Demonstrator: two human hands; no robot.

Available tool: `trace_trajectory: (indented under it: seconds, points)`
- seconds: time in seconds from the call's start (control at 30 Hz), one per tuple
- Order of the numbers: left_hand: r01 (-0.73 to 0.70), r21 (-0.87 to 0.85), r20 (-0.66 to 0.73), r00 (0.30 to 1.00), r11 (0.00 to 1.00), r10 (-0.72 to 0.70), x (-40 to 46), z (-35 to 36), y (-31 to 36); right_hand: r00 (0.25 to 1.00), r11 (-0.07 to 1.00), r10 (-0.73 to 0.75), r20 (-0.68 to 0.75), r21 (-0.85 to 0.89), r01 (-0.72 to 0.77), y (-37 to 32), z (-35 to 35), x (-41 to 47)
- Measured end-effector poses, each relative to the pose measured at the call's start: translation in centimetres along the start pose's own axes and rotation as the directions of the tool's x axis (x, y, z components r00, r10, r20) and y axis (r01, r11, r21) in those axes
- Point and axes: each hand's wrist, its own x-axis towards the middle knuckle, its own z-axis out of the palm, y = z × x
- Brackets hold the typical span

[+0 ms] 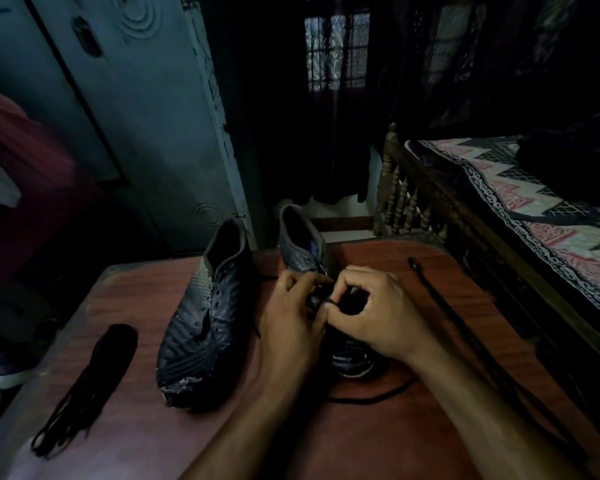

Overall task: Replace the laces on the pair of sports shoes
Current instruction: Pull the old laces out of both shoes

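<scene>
Fingers: left hand (291,317) and right hand (371,313) curled, tips pressed together pinching a black lace (329,302) over the eyelets of the right-side shoe (302,244), directly beneath them. Step judged: threading this shoe. Next move calls for feeding the lace tip through an eyelet. Beside the left fingers: unlaced shoe (205,306). Further left: bundled laces (90,382). Right of the fingers: loose lace (465,327) on the table (378,445).

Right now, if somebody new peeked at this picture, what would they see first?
Probably the two hands in the middle: the left hand and right hand meet over the right shoe, pinching a black lace. Next comes the scuffed left shoe beside them, with no lace in its holes. A bundle of black laces lies at the table's left edge.
</scene>
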Motion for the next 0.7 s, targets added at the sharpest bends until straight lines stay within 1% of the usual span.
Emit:
trace_trajectory:
  seconds: [0.07, 0.13, 0.2, 0.27, 0.33, 0.4, 0.43, 0.5, 0.53, 0.6, 0.7]
  points:
    - [-0.009, 0.034, -0.003, 1.000, 0.999, 0.009, 0.1, 0.0, 0.0, 0.999, 0.999, 0.018, 0.033, 0.041, -0.019, 0.0, -0.1, 0.0]
    - [-0.006, 0.047, -0.028, 1.000, 0.999, 0.007, 0.1, 0.0, 0.0, 0.998, 0.990, 0.050, 0.042, 0.126, -0.054, 0.0, -0.3, 0.0]
    - [0.013, 0.029, -0.061, 0.998, 0.999, -0.011, 0.1, 0.1, 0.1, 0.991, 0.965, 0.135, 0.022, 0.224, -0.136, 0.0, -0.3, 0.0]
    - [0.059, -0.048, -0.105, 0.992, 0.997, -0.064, 0.1, 0.1, 0.1, 0.969, 0.939, 0.242, -0.055, 0.265, -0.220, 0.1, -0.1, 0.0]
    - [0.146, -0.192, -0.106, 0.980, 0.970, -0.169, 0.2, 0.2, 0.0, 0.945, 0.938, 0.308, -0.113, 0.203, -0.281, 0.7, 0.2, 0.1]
    - [0.233, -0.365, -0.021, 0.966, 0.901, -0.259, 0.3, 0.2, 0.1, 0.938, 0.938, 0.331, -0.107, 0.143, -0.315, 0.9, 0.4, 0.1]
    - [0.263, -0.451, 0.035, 0.960, 0.853, -0.278, 0.3, 0.2, 0.2, 0.934, 0.937, 0.339, -0.111, 0.133, -0.324, 0.9, 0.5, 0.1]
    - [0.288, -0.582, 0.134, 0.956, 0.761, -0.259, 0.1, 0.0, 0.7, 0.926, 0.931, 0.357, -0.119, 0.129, -0.342, 0.7, 0.6, 0.1]
    - [0.289, -0.615, 0.172, 0.957, 0.733, -0.233, 0.0, -0.1, 0.9, 0.923, 0.927, 0.368, -0.115, 0.126, -0.354, 0.6, 0.7, 0.1]
    - [0.283, -0.621, 0.230, 0.957, 0.731, -0.175, 0.0, -0.4, 1.1, 0.912, 0.913, 0.398, -0.096, 0.137, -0.384, 0.6, 0.8, 0.2]
    - [0.267, -0.595, 0.282, 0.953, 0.758, -0.114, 0.2, -0.9, 1.1, 0.888, 0.879, 0.451, -0.091, 0.218, -0.424, 0.7, 0.6, 0.3]
